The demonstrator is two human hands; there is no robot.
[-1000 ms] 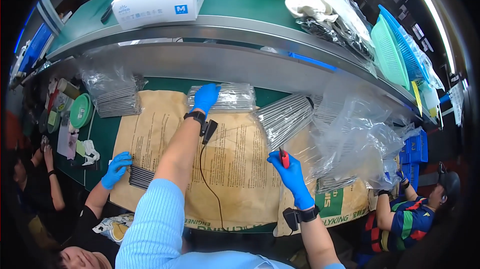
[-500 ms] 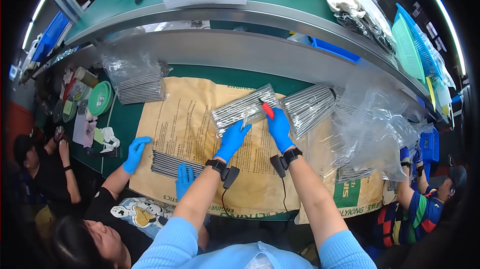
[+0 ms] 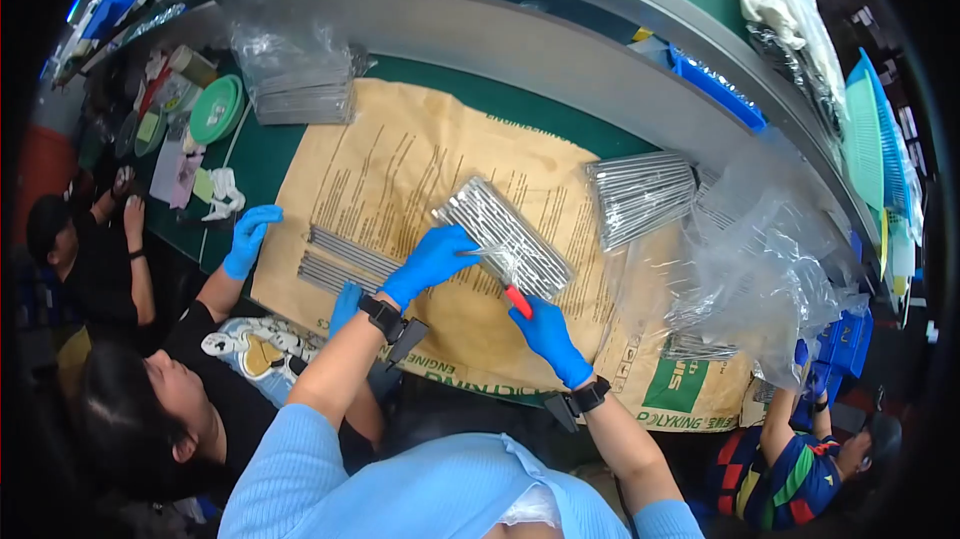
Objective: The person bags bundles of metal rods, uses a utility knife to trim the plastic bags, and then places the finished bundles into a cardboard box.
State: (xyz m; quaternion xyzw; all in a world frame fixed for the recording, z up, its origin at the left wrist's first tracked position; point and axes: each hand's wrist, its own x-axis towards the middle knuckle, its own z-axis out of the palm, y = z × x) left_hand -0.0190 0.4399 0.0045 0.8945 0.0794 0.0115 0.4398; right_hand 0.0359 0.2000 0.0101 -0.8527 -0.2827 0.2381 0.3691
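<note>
1. The green workbench [image 3: 300, 154] is running under a curved grey shelf [image 3: 560, 49]; a big brown paper sack [image 3: 420, 169] is lying flat over it as a work mat; the room around is looking crowded, with co-workers sitting low on both sides.
2. A heap of crumpled clear plastic bags [image 3: 760, 269] is piling up at the right; I judge these to be emptied wrappers, so some of the work is looking done already.
3. Still-bagged bundles are waiting: one bagged bundle [image 3: 295, 79] at the far left, another bundle [image 3: 640, 194] at the right; so plenty is looking left to do.
4. The bag of thin metal rods [image 3: 505, 237] is lying slantwise on the middle of the sack, touching both hands.
5. Loose rods [image 3: 345, 261] are lying in rows at the sack's left edge, where a co-worker's gloved hand [image 3: 248, 239] is resting nearby.
6. The left hand [image 3: 430, 261], blue-gloved, is pinching the near end of the bag between thumb and fingers.
7. The right hand [image 3: 548, 337] is curling shut around a small red cutter [image 3: 517, 300], its tip touching the bag's near edge.
</note>
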